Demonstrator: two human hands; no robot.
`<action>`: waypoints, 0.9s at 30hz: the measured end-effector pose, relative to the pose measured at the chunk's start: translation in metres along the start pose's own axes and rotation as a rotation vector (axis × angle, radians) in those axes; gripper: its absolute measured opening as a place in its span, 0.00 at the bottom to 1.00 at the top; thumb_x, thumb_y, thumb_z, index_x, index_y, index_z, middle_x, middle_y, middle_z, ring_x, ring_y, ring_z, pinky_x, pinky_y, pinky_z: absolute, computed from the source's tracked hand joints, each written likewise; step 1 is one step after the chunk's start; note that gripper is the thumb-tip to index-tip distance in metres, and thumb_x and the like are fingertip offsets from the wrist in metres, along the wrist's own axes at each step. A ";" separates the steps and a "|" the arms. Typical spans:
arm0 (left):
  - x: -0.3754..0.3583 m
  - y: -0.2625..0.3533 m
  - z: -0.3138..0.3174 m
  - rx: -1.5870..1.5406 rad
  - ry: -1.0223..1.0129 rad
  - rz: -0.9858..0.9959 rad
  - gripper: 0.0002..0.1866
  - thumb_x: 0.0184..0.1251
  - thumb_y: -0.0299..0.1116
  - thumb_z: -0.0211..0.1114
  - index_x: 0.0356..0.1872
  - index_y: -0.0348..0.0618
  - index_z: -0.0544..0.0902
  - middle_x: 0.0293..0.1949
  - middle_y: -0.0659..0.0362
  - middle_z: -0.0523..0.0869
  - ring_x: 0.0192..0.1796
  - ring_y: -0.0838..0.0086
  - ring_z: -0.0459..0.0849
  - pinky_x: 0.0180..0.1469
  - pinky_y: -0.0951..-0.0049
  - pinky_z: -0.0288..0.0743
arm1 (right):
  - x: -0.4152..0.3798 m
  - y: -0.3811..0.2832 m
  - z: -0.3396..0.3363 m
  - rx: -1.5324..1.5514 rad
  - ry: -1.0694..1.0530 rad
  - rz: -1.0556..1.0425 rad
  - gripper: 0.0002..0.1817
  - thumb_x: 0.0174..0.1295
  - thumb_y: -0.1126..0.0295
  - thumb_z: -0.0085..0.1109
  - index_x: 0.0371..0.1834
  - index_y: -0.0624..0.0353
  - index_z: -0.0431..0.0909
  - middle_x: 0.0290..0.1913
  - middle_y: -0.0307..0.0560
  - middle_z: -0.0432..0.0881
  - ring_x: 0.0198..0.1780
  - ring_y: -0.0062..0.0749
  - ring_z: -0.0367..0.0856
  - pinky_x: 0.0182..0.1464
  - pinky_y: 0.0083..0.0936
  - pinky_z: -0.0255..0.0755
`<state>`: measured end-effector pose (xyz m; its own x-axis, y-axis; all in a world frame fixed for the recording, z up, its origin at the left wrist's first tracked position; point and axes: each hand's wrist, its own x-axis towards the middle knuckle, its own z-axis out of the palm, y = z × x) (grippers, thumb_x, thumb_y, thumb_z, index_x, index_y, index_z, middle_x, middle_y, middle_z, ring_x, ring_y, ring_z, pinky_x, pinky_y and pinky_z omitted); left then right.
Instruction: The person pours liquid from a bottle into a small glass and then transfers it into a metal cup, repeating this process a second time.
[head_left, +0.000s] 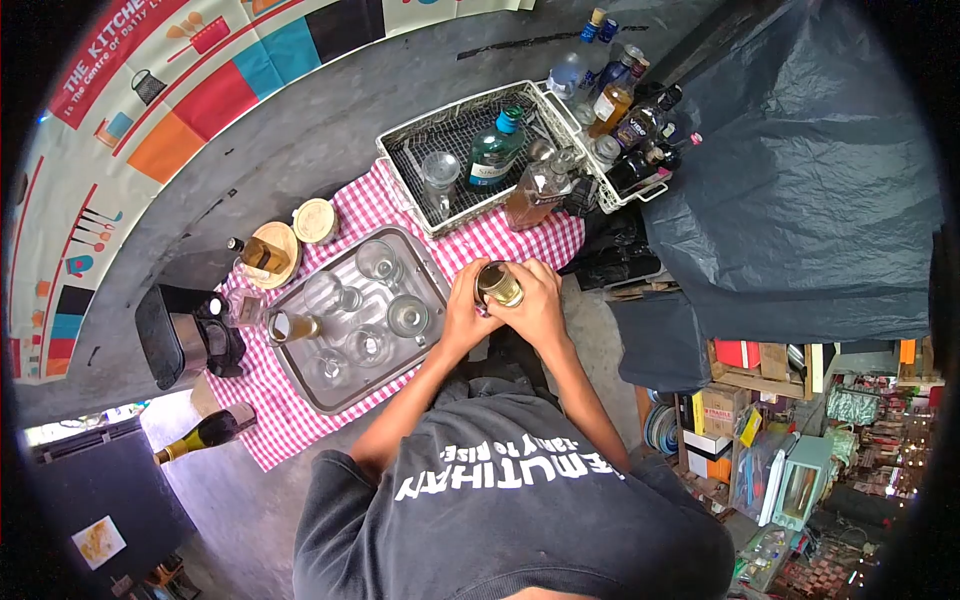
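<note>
Both hands are wrapped round a clear glass (499, 284) holding a pale yellow drink, close to the checked cloth's edge. My left hand (468, 310) holds it from the left, and my right hand (535, 305) from the right. To the left lies a metal tray (335, 402) on the red-and-white checked cloth (262, 440). Several empty glasses stand on it, one of them a stemmed glass (408, 316). At the tray's left edge is a glass with amber liquid (295, 327). A square glass bottle (540, 193) stands beyond my hands.
A white wire basket (432, 232) holds a teal bottle (495, 150) and a glass jar (440, 182). Bottles crowd a smaller basket (636, 193) at its right. A dark green bottle (208, 432) lies near the cloth's left corner, below a black container (172, 340).
</note>
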<state>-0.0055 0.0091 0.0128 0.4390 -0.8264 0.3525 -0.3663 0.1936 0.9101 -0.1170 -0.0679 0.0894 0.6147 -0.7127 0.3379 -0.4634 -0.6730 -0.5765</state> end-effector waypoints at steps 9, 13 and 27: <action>0.002 0.003 0.002 -0.012 -0.002 -0.028 0.43 0.41 0.30 0.77 0.64 0.35 0.67 0.59 0.45 0.75 0.62 0.50 0.75 0.64 0.57 0.69 | -0.001 0.001 0.000 -0.001 -0.011 0.029 0.26 0.38 0.64 0.73 0.43 0.64 0.81 0.34 0.50 0.76 0.41 0.47 0.77 0.45 0.41 0.70; 0.001 0.004 0.001 -0.034 -0.018 -0.055 0.43 0.41 0.31 0.77 0.64 0.36 0.68 0.59 0.45 0.75 0.62 0.51 0.75 0.64 0.58 0.69 | -0.001 0.000 0.000 -0.012 -0.022 0.040 0.26 0.38 0.65 0.73 0.43 0.65 0.81 0.34 0.51 0.76 0.41 0.47 0.77 0.45 0.41 0.71; 0.001 0.004 -0.003 -0.048 -0.037 -0.066 0.43 0.40 0.32 0.76 0.64 0.35 0.68 0.59 0.45 0.75 0.62 0.51 0.76 0.64 0.59 0.69 | 0.000 -0.006 -0.002 -0.019 -0.048 0.051 0.25 0.38 0.64 0.73 0.41 0.65 0.81 0.34 0.53 0.76 0.40 0.49 0.77 0.44 0.42 0.72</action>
<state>-0.0038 0.0101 0.0174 0.4302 -0.8568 0.2844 -0.2976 0.1629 0.9407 -0.1153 -0.0648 0.0940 0.6195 -0.7364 0.2721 -0.5068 -0.6398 -0.5778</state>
